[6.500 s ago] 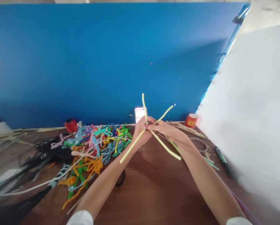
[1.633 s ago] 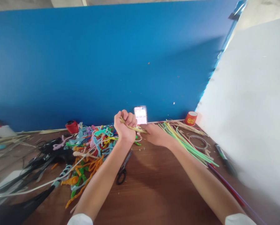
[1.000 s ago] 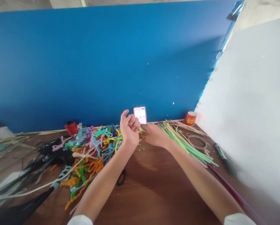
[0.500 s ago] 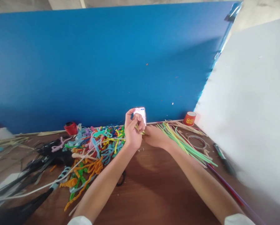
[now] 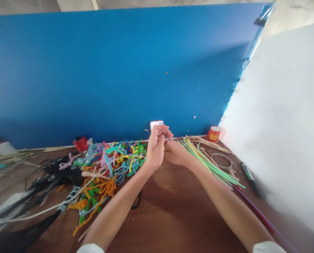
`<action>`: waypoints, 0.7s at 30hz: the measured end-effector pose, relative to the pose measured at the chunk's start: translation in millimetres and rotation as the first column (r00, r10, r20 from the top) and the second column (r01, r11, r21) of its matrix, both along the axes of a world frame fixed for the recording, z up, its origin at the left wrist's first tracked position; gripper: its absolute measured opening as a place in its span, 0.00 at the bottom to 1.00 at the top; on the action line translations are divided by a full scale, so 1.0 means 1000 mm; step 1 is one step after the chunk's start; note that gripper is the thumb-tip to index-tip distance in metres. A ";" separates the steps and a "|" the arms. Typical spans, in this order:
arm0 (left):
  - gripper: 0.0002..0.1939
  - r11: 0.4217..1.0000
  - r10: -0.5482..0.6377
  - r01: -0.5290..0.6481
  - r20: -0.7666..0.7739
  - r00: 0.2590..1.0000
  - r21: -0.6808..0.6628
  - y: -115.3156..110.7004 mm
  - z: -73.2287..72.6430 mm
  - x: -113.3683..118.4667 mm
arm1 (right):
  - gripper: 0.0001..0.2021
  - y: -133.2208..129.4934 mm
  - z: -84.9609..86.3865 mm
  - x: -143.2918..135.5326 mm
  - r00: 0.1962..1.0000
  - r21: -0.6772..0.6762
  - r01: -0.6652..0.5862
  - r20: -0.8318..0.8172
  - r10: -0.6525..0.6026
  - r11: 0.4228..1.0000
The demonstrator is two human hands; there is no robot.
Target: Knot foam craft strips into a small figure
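A blue board (image 5: 120, 70) fills the upper frame above the brown table (image 5: 172, 211). Left of centre lies a tangled heap of coloured pipe cleaners (image 5: 106, 168); straight green-yellow stems (image 5: 206, 161) fan out at right. At centre the left hand (image 5: 155, 149) and right hand (image 5: 176, 153) meet, fingers curled together; whatever they pinch is hidden, so progress cannot be told.

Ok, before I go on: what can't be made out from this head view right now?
- What the left hand and right hand pinch between them: hidden by the fingers.
- The phone screen: too small, mostly behind the left hand.
- The scissors: mostly under the left forearm.
- The dark items at the left edge: blurred and cut off.
- The marker by the white board: blurred.
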State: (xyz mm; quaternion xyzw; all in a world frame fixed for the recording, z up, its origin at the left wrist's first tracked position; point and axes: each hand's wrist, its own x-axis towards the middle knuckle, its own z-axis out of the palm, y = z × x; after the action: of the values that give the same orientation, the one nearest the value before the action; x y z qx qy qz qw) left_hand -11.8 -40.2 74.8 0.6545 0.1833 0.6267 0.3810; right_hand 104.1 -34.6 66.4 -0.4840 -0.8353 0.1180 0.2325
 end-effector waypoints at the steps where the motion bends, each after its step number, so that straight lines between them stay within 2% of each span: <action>1: 0.09 1.000 0.020 -0.019 -0.046 0.999 0.020 0.001 -0.001 0.000 | 0.09 0.000 0.000 0.000 1.000 -0.004 -0.004 -0.006 0.004 1.000; 5: 0.10 0.992 0.113 -0.103 -0.166 0.980 0.067 0.004 -0.004 -0.001 | 0.10 -0.001 0.002 0.003 0.998 -0.020 -0.027 -0.054 0.026 0.999; 10: 0.10 0.985 0.159 -0.138 -0.244 0.957 0.102 -0.001 0.002 -0.005 | 0.12 0.000 0.004 0.006 0.990 -0.004 -0.041 -0.134 0.040 0.999; 17: 0.05 0.939 0.307 -0.195 -0.437 0.845 0.283 0.002 0.006 -0.008 | 0.13 0.007 0.001 0.015 0.957 -0.008 -0.098 -0.275 0.092 0.995; 21: 0.04 0.935 0.337 -0.232 -0.465 0.819 0.269 0.006 0.007 -0.010 | 0.13 0.009 -0.001 0.015 0.956 -0.073 -0.091 -0.287 0.066 0.993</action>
State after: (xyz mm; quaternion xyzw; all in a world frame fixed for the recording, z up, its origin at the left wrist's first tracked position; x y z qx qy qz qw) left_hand -21.5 -34.6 82.3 0.7951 0.3086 0.4989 0.1538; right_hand 119.5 -26.0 65.7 -0.4380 -0.8061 0.2309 0.3242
